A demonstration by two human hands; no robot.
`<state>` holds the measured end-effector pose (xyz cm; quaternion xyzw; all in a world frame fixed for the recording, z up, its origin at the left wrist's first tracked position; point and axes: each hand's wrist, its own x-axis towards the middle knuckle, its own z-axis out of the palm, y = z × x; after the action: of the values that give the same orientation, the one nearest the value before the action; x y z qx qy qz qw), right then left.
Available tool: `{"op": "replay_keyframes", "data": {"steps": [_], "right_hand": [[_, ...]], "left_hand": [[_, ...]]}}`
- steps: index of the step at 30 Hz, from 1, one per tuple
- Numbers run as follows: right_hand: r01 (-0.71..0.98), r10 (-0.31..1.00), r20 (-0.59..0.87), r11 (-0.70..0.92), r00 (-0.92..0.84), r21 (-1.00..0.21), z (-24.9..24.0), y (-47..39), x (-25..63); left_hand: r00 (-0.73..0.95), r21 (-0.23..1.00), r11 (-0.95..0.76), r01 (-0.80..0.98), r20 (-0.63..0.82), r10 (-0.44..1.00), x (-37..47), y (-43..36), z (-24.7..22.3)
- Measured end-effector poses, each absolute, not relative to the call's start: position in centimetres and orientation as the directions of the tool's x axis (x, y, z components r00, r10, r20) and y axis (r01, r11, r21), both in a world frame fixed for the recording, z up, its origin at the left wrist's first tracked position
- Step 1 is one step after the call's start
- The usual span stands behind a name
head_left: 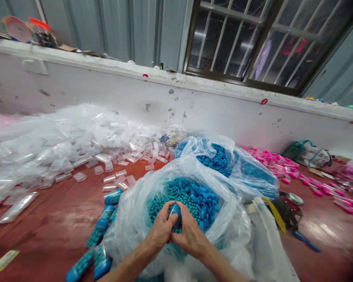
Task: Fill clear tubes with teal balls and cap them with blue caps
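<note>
Both of my hands meet over an open clear plastic bag (129, 219) in the middle. My left hand (162, 224) and my right hand (190, 231) close their fingers round a small blue capped container (175, 211), mostly hidden by the fingers. Below them in the bag lie teal beads (181, 190) on the left and blue plastic pieces (207, 203) on the right. Left of the bag, several clear tubes with blue ends (82, 265) hold teal beads.
Clear empty tubes (55, 149) pile up at the left. Behind, another bag holds blue pieces (216, 160). Pink pieces (276, 164), a lidded jar (294, 199) and a blue-handled tool (306, 241) lie right. A white wall (211, 113) backs the red table (47, 243).
</note>
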<state>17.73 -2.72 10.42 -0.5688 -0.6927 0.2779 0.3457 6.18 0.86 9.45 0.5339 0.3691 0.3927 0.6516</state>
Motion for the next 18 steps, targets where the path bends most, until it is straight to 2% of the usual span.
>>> {"op": "replay_keyframes", "data": {"steps": [2,5,8,11,13,15,18], "right_hand": [[0.649,0.969,0.235,0.226,-0.075,-0.726,10.1,-2.8,17.2],[0.708,0.965,0.259,0.213,-0.044,-0.673,9.4,-3.2,16.5],[0.719,0.974,0.225,0.182,-0.037,-0.671,9.0,-3.7,16.2],[0.677,0.983,0.106,0.179,-0.148,-0.714,9.3,-4.1,16.3],[0.639,0.965,0.012,0.182,-0.261,-0.747,9.7,-3.8,17.0],[0.649,0.953,-0.036,0.178,-0.302,-0.74,10.1,-2.9,17.9],[0.76,0.966,-0.011,0.195,-0.257,-0.62,10.5,-0.2,19.0]], "left_hand": [[0.379,0.987,0.128,-0.094,-0.083,0.922,6.3,0.5,9.7],[0.303,0.994,0.103,-0.033,-0.088,0.949,6.8,0.0,9.6],[0.3,0.996,0.045,0.074,-0.065,0.952,6.9,-0.1,9.3],[0.316,0.966,-0.053,0.252,-0.031,0.948,5.3,0.0,9.7],[0.331,0.92,-0.126,0.371,-0.004,0.944,2.6,0.3,10.6],[0.312,0.853,-0.177,0.491,0.017,0.95,-1.4,0.7,11.8],[0.086,0.66,-0.128,0.74,0.096,0.992,-7.9,1.4,13.6]]}}
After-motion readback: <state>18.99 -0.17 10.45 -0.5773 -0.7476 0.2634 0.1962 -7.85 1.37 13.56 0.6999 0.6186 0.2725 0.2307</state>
